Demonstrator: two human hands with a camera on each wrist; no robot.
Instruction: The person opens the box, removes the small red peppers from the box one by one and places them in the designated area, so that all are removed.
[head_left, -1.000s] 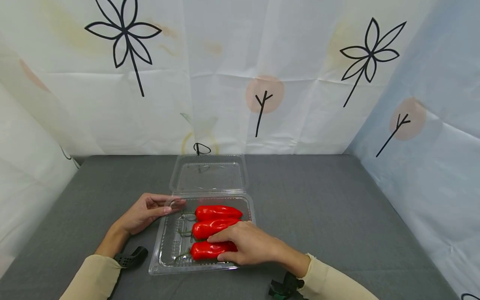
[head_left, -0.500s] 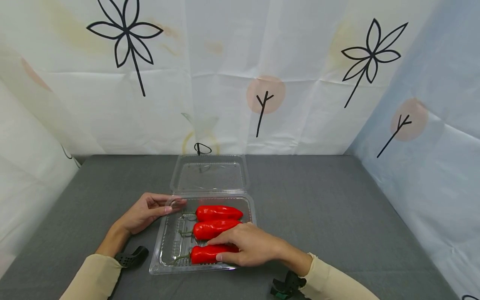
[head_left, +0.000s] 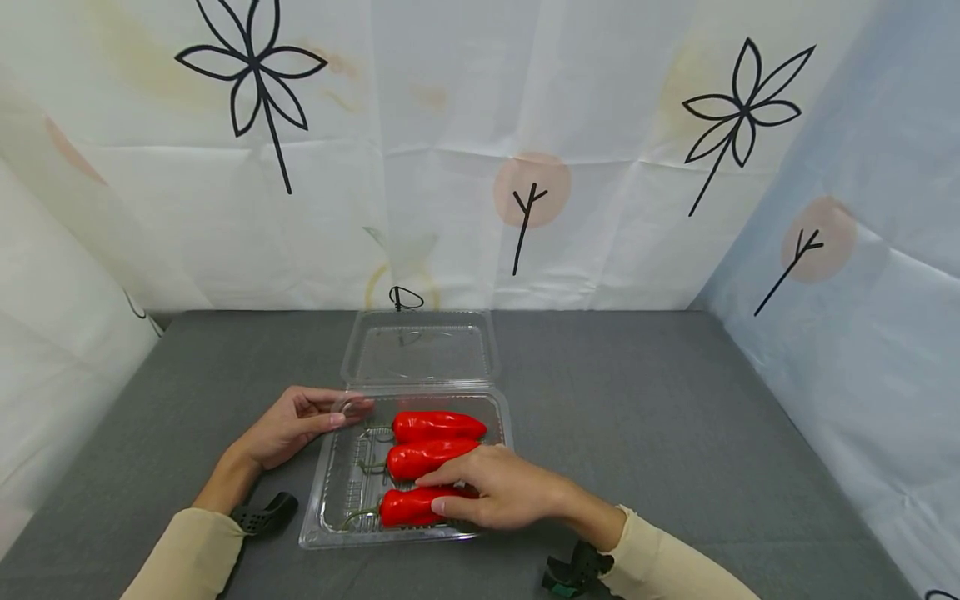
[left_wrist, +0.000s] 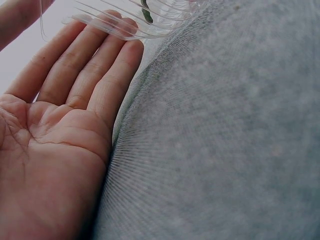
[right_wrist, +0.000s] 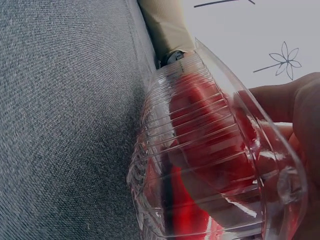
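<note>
Three long red peppers with thin green stems lie side by side in a clear plastic clamshell container (head_left: 326, 500): a far pepper (head_left: 438, 427), a middle pepper (head_left: 423, 458) and a near pepper (head_left: 405, 508). My right hand (head_left: 506, 492) holds the near pepper at its right end, thumb on the near side and index finger on the far side. In the right wrist view the red flesh (right_wrist: 210, 135) shows through the ribbed plastic wall. My left hand (head_left: 281, 425) touches the container's back left corner, its fingers straight and partly under the plastic, with the thumb at the left wall.
The container's lid (head_left: 420, 348) is folded back flat behind it, up to the foot of the patterned cloth backdrop (head_left: 622, 250). A grey cloth table (head_left: 637, 417) lies beneath everything. Cloth walls stand at both sides.
The near pepper has shifted slightly toward the front of the container, leaving a wider gap to the middle one. My right thumb has moved a little over it; my left hand stays still.
</note>
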